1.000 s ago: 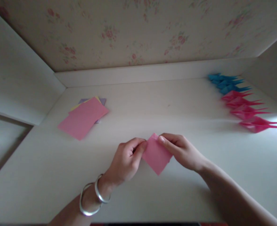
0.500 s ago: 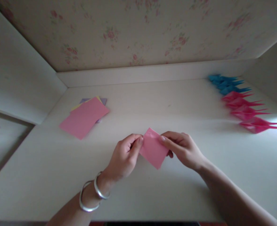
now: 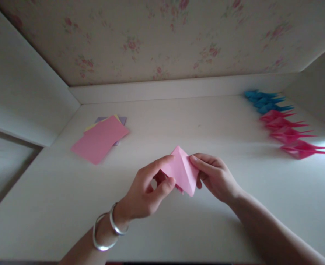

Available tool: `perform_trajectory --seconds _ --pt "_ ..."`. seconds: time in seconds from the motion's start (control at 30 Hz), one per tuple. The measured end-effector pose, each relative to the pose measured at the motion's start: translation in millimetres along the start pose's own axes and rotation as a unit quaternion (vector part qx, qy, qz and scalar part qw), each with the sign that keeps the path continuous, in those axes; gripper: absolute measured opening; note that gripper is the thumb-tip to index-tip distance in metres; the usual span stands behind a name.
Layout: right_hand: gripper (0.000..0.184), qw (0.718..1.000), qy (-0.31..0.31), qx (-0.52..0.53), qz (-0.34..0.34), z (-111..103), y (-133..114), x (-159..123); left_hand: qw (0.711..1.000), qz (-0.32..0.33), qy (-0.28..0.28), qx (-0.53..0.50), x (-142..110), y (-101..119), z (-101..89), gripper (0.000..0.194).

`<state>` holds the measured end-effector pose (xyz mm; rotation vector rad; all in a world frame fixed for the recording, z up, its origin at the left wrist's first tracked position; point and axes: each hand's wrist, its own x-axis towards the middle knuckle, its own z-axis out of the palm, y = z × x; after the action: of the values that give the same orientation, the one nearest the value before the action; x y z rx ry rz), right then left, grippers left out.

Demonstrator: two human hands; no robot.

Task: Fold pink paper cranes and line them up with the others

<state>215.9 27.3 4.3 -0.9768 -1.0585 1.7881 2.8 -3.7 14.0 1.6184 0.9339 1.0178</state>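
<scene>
A folded piece of pink origami paper (image 3: 183,169) is held just above the white table, between my two hands. Its layers are partly spread, with a crease running down the middle and a darker pink flap showing underneath. My left hand (image 3: 148,187), with two silver bangles at the wrist, grips the left side; its thumb and forefinger are spread along the paper's edge, and its other fingers are partly hidden behind. My right hand (image 3: 215,175) pinches the right edge, thumb on top and fingers beneath.
At the left on the table (image 3: 151,235) lies a stack of paper sheets (image 3: 100,141), pink on top of yellow and purple. Along the right stand folded pink paper pieces (image 3: 300,149) and blue ones (image 3: 267,101) with long points. A floral wall (image 3: 173,44) bounds the back.
The flat pink square has been opened out into a raised shape with a centre ridge. My left thumb and forefinger have moved apart along its edge. My right hand has barely shifted.
</scene>
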Motion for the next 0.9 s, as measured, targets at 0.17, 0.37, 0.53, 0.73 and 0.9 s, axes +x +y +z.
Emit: perform_trajectory --seconds 0.17,0.37,0.53,0.73,0.9 --pt "0.025 0.999 -0.008 0.048 0.007 5 0 -3 0.996 0.079 -0.014 0.045 3 1 -3.7 0.036" --pt "0.031 0.999 -0.003 0.027 -0.045 0 4 -10 0.996 0.076 0.011 0.039 4 -4 -5.9 0.027" --pt "0.033 0.993 -0.082 -0.011 -0.089 -2 2 -14 0.998 0.052 0.017 -0.021 4 -6 -6.5 0.022" --pt "0.038 0.986 -0.09 -0.063 -0.127 -1 -3 -14 0.998 0.059 0.017 -0.016 5 -3 -8.5 0.017" --pt "0.039 0.98 -0.09 -0.099 -0.148 -1 -6 -14 0.997 0.079 0.022 0.001 6 -2 -9.3 0.016"
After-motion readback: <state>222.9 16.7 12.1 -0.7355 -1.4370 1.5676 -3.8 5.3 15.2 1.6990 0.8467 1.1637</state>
